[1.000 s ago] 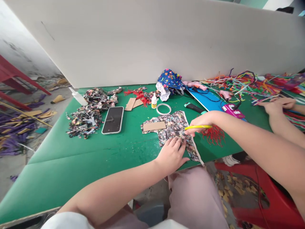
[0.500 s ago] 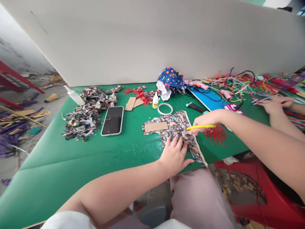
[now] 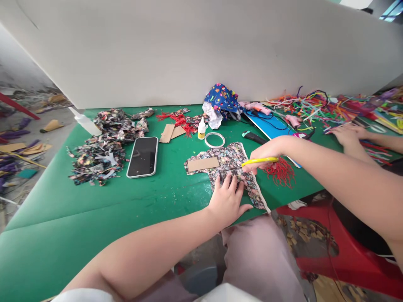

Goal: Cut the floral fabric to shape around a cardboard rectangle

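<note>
A dark floral cloth [image 3: 233,153] lies on the green table, with a cardboard strip [image 3: 203,164] flat on its left part. My left hand [image 3: 228,199] rests on the cloth's near part, fingers spread and stretched out. Gripped in my right hand [image 3: 267,153] are yellow-handled scissors [image 3: 260,161]. Their blades point left over the cloth, beside the strip's right end. How far the blades are apart is hard to make out. Red tassel threads [image 3: 283,173] lie under my right wrist.
A phone [image 3: 143,157] and dark fabric scraps [image 3: 100,155] lie at left. Behind the cloth are a small glue bottle [image 3: 201,129], a white ring [image 3: 214,140], a utility knife [image 3: 253,136] and a blue patterned cloth [image 3: 222,100]. Another person's hands [image 3: 349,133] work among pipe cleaners [image 3: 317,109] at right.
The view has shifted slightly, so everything sits a little further left. My left hand stays spread on the cloth, and my right hand still holds the scissors at nearly the same spot.
</note>
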A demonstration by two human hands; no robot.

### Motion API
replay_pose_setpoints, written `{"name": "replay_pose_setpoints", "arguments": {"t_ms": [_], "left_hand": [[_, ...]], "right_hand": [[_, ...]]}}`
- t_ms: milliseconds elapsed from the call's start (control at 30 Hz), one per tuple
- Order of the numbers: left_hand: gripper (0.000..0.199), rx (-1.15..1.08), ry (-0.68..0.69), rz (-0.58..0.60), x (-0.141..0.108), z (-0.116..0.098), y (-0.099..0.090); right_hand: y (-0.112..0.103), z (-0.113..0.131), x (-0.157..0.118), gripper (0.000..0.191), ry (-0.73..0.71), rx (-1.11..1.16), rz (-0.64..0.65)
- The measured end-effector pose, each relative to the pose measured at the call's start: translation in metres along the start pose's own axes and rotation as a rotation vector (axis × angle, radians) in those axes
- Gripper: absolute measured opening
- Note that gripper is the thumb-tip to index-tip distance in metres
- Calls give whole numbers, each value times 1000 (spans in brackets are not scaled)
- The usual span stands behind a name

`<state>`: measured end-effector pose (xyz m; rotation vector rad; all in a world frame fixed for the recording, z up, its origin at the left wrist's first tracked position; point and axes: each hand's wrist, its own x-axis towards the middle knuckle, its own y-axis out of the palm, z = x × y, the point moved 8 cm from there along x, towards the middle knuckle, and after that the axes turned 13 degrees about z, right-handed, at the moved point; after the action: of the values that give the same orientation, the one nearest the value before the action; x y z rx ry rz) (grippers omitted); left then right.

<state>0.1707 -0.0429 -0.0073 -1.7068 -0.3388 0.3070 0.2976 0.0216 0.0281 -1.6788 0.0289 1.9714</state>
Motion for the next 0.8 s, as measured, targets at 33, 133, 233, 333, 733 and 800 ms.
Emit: {"name": "replay_pose_setpoints", "arguments": {"t_ms": [33, 133, 233, 333, 733, 800], "left_hand": [[68, 0, -2, 1, 0, 0, 0], [67, -10, 0, 0, 0, 1, 0], [67, -22, 3, 2, 0, 1, 0], [66, -21, 0, -3, 1, 1, 0], [65, -14, 11, -2, 1, 1, 0], [64, -19, 15, 6, 1, 1, 0]], "right_hand": [[-4, 4, 0, 53, -34, 2, -31], [-16, 12, 2, 53, -123, 23, -127], [-21, 18, 4, 52, -129, -42, -138], [-27, 19, 5, 49, -24, -86, -167], [-49, 49, 25, 36, -82, -210, -495], [-51, 57, 27, 40, -161, -222, -527]]}}
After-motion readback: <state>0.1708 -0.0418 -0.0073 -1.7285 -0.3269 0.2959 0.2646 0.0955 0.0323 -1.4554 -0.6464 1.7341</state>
